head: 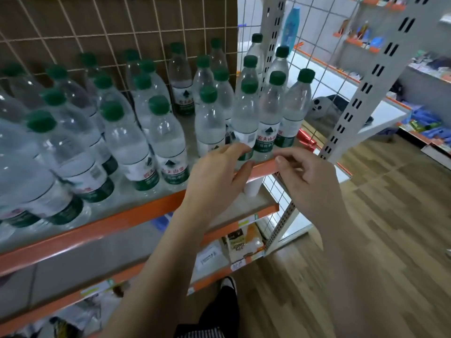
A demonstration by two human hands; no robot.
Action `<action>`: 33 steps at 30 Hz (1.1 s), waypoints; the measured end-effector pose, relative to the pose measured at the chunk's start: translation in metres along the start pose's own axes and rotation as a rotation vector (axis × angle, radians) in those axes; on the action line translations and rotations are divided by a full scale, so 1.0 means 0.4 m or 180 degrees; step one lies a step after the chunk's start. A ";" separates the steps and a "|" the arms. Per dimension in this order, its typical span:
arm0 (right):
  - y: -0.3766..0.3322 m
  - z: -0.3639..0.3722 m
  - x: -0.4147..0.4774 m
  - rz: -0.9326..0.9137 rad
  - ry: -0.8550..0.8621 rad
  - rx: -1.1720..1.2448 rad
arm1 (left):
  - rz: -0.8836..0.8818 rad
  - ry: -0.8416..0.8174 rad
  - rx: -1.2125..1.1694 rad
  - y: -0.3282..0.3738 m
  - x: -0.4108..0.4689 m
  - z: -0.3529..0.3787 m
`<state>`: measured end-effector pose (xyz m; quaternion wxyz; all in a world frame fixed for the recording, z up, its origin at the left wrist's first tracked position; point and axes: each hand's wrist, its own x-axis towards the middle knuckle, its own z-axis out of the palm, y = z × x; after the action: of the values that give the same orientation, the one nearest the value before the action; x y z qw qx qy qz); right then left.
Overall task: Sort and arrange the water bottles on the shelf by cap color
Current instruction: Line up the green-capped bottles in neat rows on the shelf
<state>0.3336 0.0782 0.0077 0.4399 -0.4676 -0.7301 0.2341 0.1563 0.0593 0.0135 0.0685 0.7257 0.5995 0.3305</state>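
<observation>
Your left hand [214, 176] reaches forward over the front of the shelf [109, 224], palm down. Its fingers are only gently bent, with the tips at the foot of the nearest green-capped bottle [244, 123] and the thumb lying along the orange lip [264, 169]. Its grip is slack and holds nothing.

Your right hand [310, 184] sits just beside it at the lip's right end. The fingers are curled in and the thumb tip is at the orange edge. Whether that grip pinches the lip or merely touches it, I cannot tell from this angle.

The water bottles [158, 132] stand upright across the shelf in rows running back to the wire grid [97, 25], and every cap in sight is green. A cluster of them crowds the right front corner, directly ahead of your fingers.

A bare strip of shelf [189, 135] runs between that cluster and the rows to the left. On the right, the shelf ends at the slotted white post [351, 103]. Below the lip, a white cup [252, 189] rests on the lower shelf [244, 207]. Open wooden floor [366, 240] lies to your right.
</observation>
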 end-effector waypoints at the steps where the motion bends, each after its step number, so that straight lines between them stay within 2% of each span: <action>1: 0.013 -0.012 0.028 0.0002 0.0029 -0.0031 | 0.0046 0.0074 -0.0010 0.005 0.033 0.009; 6: 0.043 -0.086 0.221 -0.0294 0.0332 -0.0254 | 0.0436 0.0528 0.0013 0.040 0.224 0.000; 10: 0.046 -0.126 0.375 -0.0542 0.0451 -0.0302 | 0.0502 0.0688 -0.0026 0.062 0.348 -0.029; 16: 0.039 -0.152 0.602 -0.0688 0.0080 -0.0382 | 0.0264 0.0666 0.0257 0.060 0.481 -0.040; 22: 0.006 -0.108 0.784 -0.1104 -0.0366 -0.0512 | -0.0045 0.0848 0.0556 0.046 0.551 -0.083; 28: 0.003 -0.039 0.903 -0.1245 -0.0865 -0.0628 | -0.0315 0.0667 0.0832 -0.007 0.592 -0.151; 33: 0.004 0.017 0.987 -0.1250 -0.1113 -0.0826 | -0.0398 0.0048 0.0773 -0.113 0.653 -0.203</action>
<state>0.2590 0.4303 0.1701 0.2807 -0.3223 -0.8952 0.1262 0.0897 0.2865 0.1576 -0.0039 0.6875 0.6796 0.2560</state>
